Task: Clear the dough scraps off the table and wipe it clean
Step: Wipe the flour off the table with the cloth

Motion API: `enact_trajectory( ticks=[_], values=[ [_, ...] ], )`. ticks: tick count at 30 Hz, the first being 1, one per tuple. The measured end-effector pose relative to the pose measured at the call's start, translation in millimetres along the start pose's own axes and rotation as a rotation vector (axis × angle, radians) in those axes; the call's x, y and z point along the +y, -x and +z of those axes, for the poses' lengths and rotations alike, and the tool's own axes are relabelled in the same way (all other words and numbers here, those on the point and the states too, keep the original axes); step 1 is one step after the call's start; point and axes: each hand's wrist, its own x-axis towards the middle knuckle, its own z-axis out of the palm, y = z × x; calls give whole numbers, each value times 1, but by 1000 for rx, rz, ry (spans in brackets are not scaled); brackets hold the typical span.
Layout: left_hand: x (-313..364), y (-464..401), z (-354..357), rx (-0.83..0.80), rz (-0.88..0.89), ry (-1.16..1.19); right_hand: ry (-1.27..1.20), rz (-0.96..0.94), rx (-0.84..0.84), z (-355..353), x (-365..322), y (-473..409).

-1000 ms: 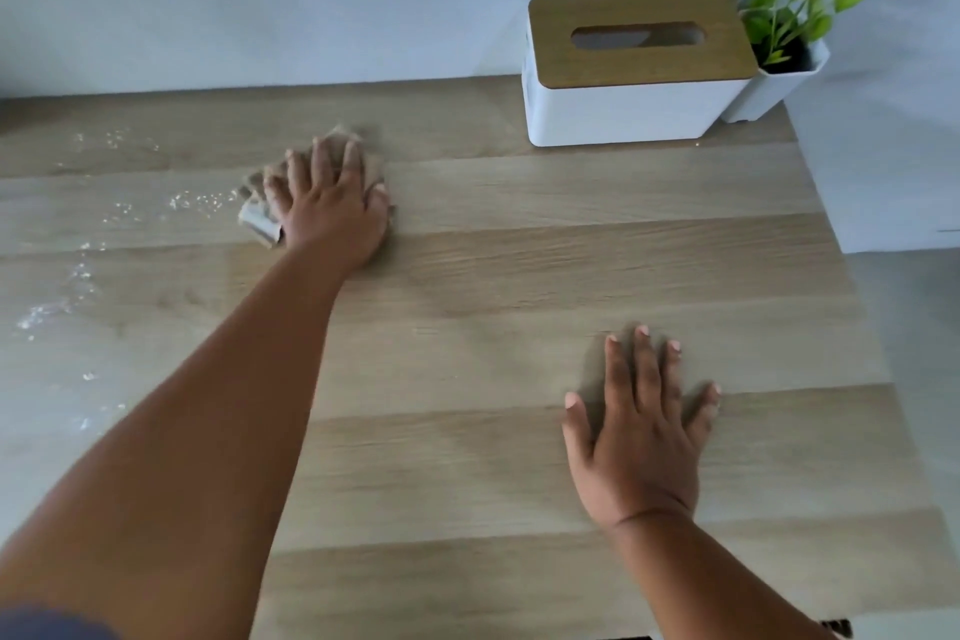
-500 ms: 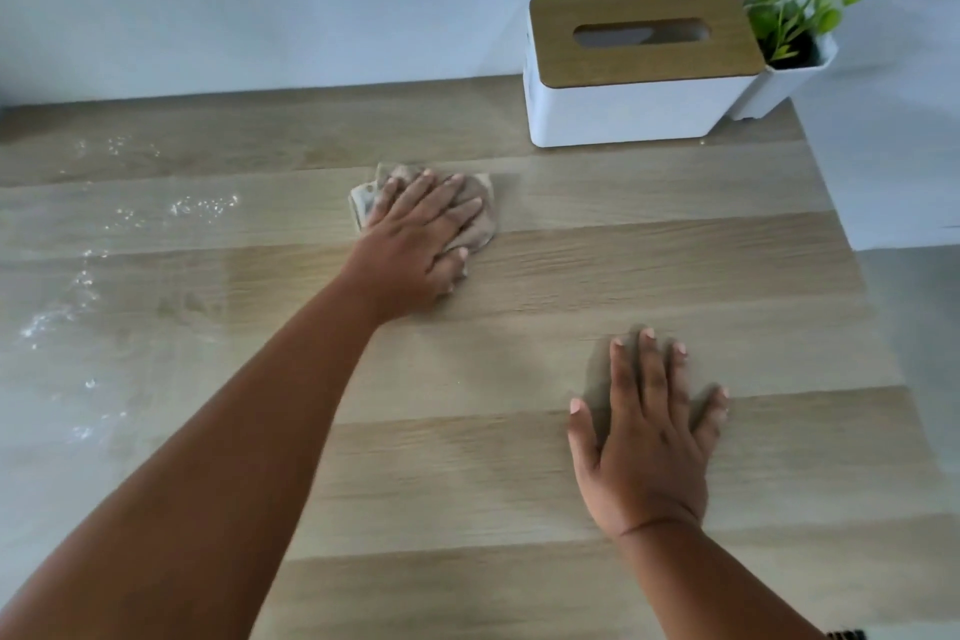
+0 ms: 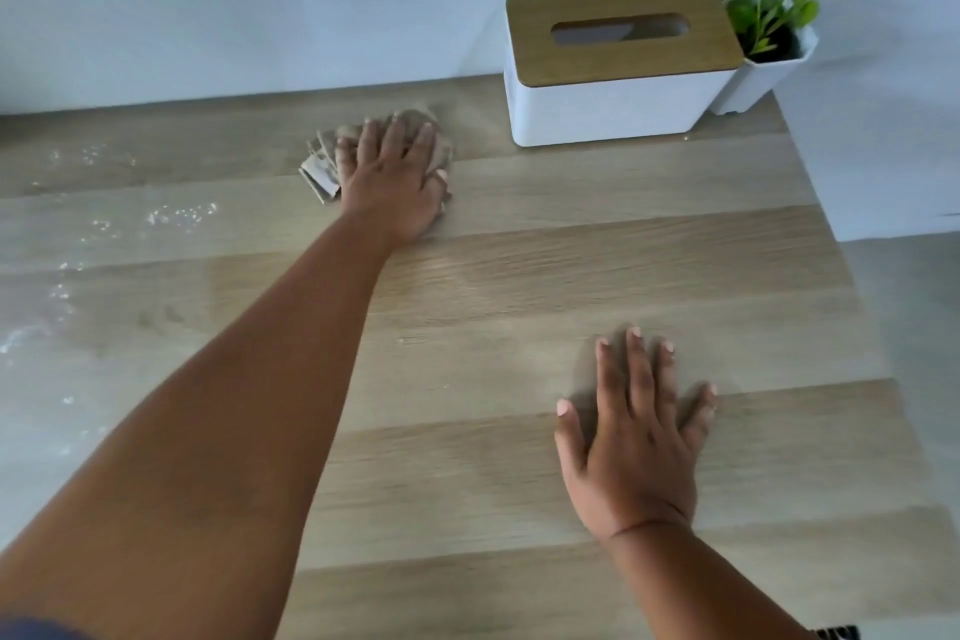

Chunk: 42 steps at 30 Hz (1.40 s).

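Wiping pose, left: left hand (image 3: 395, 182) reaches far forward with the arm fully extended, palm down, fingers straight and spread, pressing flat on a folded cloth (image 3: 324, 169).
Left grip: fingers apart and flat, not curled round the cloth; it only presses it down onto the tabletop (image 3: 519, 276).
Right hand: right hand (image 3: 631, 437) lies palm down on the near right part of the tabletop, fingers straight and fanned, thumb out to the left, holding nothing.
Right grip: apart, flat on bare wood.
Writing: no readable text or brand on any item; tissue box lid is plain wood.
Cloth vs grip: beige, folded in layers, mostly under the left palm; folded edges stick out to the left of the fingers, a bit shows past the fingertips at the far side.
Scraps: white dough crumbs (image 3: 182, 213) scattered on the far left of the tabletop, well to the left of the cloth; more specks trail down along the left edge.
Wet sheen: left part of the wood looks glossy.
Other items: white tissue box (image 3: 613, 104) with wooden lid at the back right, just right of the cloth hand but apart from it; white pot with green plant (image 3: 779, 16) touching the box's right end.
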Motion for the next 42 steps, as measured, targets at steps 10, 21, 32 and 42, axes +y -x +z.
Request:
enact_trajectory(
  ticks=[10,21,32,42],
  values=[
    [12,198,50,107,184,29,7,1,15,0,-2,1],
    [-36,330,64,179,91,39,8,13,6,-1,-3,1],
    [37,180,44,43,-106,59,24,5,32,7,0,0],
    [57,240,67,109,151,35,12,-9,87,11,1,-1]
  ],
)
